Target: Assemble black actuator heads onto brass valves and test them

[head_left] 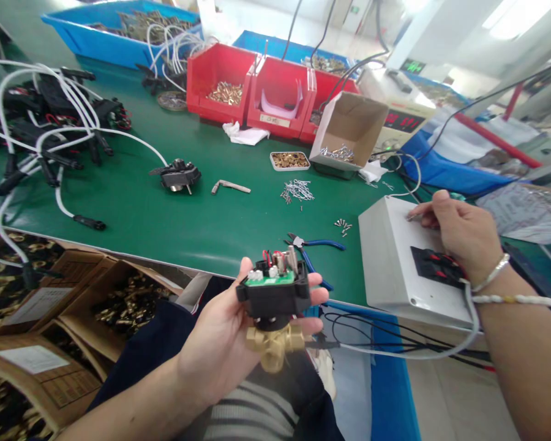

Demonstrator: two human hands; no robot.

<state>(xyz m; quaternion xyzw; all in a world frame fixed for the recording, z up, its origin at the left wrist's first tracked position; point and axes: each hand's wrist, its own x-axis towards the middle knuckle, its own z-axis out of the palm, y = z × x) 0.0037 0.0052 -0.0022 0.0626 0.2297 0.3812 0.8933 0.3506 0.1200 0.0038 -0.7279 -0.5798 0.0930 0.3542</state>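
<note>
My left hand grips a valve assembly over my lap: a black housing with an exposed green circuit board on top and a brass valve body underneath. A white cable runs from it toward the right. My right hand rests on top of a light grey box at the table's right edge, its fingers curled with the fingertips touching the box's far side. The box carries a black terminal block with red clips. Whether the right fingers pinch anything is not visible.
Blue-handled pliers lie near the table's front edge. Loose screws, a metal tray of brass parts, a cardboard box, red bins and black cabled units sit on the green table. Cartons of brass fittings stand at lower left.
</note>
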